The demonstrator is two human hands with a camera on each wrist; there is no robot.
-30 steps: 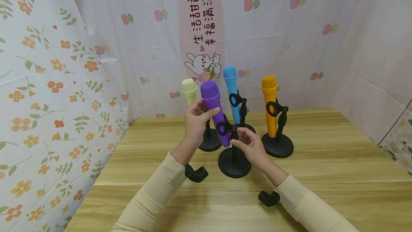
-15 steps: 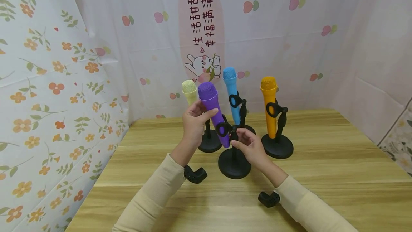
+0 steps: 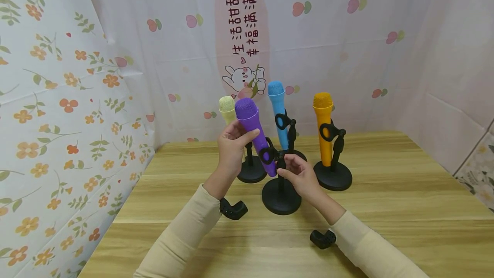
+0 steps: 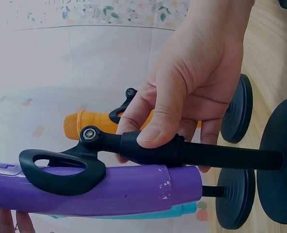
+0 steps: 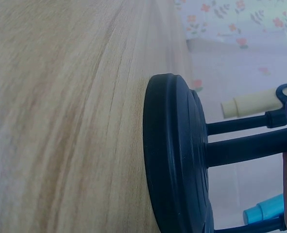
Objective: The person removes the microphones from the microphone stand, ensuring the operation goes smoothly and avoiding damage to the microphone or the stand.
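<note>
My left hand [image 3: 230, 147] holds a purple microphone [image 3: 249, 117] below its mesh head, thumb across the front. The microphone leans left in the clip of a black desk stand [image 3: 281, 198]. With thumb and fingers, my right hand [image 3: 302, 176] grips the neck of that stand just below the clip. The left wrist view shows this thumb [image 4: 155, 133] on the neck, and the clip's oval loop lying along the purple barrel [image 4: 133, 189]. In the right wrist view, the stand's round base [image 5: 170, 155] sits flat on the wooden table [image 5: 70, 121].
Behind are a pale yellow microphone [image 3: 227, 105], partly hidden by my left hand, a blue one [image 3: 277, 98] and an orange one [image 3: 323, 110], each on a black stand. Two black bent pieces [image 3: 233, 209] lie near my forearms. Floral cloth [image 3: 185, 76] hangs behind the table.
The purple microphone's head has tipped slightly further left, and my left hand has shifted left with it. My right hand stays on the stand's neck.
</note>
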